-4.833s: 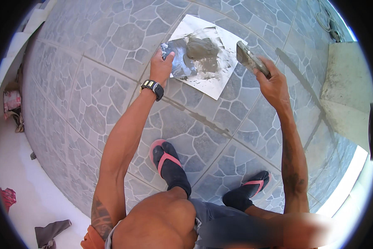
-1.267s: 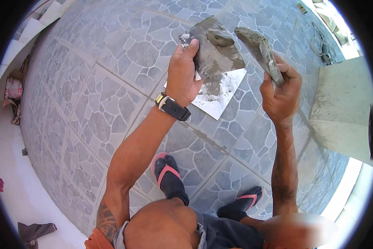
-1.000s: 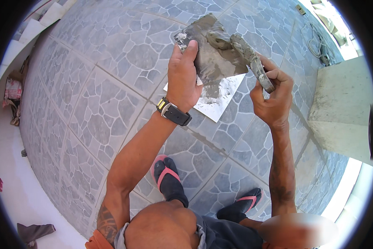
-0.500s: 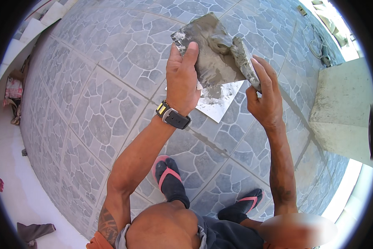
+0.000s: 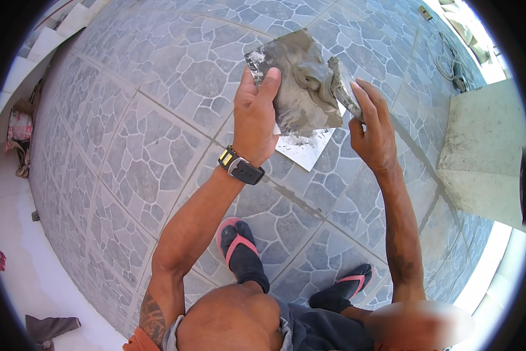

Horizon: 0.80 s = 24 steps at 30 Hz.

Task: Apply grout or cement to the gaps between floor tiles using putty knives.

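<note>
My left hand grips the left edge of a flat square board, thumb on top and fingers underneath. Wet grey mortar coats most of the board and is heaped toward its right side. My right hand is closed on a flat, pale, textured piece, its far edge thick with mortar; I cannot make out exactly what it is. That piece is tilted up at the board's right edge, close beside the heap. Below the board, a white tile-like sheet with grey smears is partly covered from view.
Under me spreads a floor of grey stone-patterned tiles. A pale block-like pillar stands at the right, with a coiled cable beyond it. A dark cloth lies at lower left. My feet wear pink-strapped flip-flops.
The board has tipped to face me more and sits slightly lower, showing more of the mortar. The piece in my right hand has shifted a little down, near the board's right edge.
</note>
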### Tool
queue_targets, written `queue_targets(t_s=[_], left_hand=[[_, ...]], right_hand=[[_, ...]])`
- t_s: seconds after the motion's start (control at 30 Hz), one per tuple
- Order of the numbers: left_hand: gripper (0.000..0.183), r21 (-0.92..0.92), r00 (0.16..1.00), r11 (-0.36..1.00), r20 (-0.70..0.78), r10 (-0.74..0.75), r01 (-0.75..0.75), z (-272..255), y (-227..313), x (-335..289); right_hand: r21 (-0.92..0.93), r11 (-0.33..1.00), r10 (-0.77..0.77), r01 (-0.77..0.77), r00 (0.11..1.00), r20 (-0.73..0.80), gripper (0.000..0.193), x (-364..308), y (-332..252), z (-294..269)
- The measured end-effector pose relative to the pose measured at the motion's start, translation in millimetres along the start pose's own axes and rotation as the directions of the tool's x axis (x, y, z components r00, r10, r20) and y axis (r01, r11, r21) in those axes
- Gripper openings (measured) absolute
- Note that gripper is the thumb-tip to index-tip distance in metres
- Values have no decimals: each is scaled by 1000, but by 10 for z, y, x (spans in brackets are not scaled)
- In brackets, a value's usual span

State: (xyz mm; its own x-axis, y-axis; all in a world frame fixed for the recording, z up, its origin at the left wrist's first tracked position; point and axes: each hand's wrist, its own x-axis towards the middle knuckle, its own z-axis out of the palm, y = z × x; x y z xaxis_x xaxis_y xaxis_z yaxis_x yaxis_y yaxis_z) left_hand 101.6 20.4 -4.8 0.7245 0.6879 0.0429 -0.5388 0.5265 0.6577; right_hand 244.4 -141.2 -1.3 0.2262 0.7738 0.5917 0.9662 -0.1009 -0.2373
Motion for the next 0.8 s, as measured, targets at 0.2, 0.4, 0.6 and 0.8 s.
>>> queue_targets(t_s=[0.2,0.4,0.6,0.8], left_hand=[[30,38,997,999,71,-22,19,118,178,-12],[28,133,996,987,15,-90,87,-198,260,49],[30,147,987,977,-73,-145,155,-521,-10,102],[25,82,955,964,-181,-235,253,-574,-175,59]], right_hand=[[-18,991,132,-131,987,94,55,-172,105,-20],[523,653,507,-548,829,236,40,-107,84,-279],[599,589,484,-543,830,276,36,67,117,-305],[615,562,511,-553,817,268,37,162,-10,-167]])
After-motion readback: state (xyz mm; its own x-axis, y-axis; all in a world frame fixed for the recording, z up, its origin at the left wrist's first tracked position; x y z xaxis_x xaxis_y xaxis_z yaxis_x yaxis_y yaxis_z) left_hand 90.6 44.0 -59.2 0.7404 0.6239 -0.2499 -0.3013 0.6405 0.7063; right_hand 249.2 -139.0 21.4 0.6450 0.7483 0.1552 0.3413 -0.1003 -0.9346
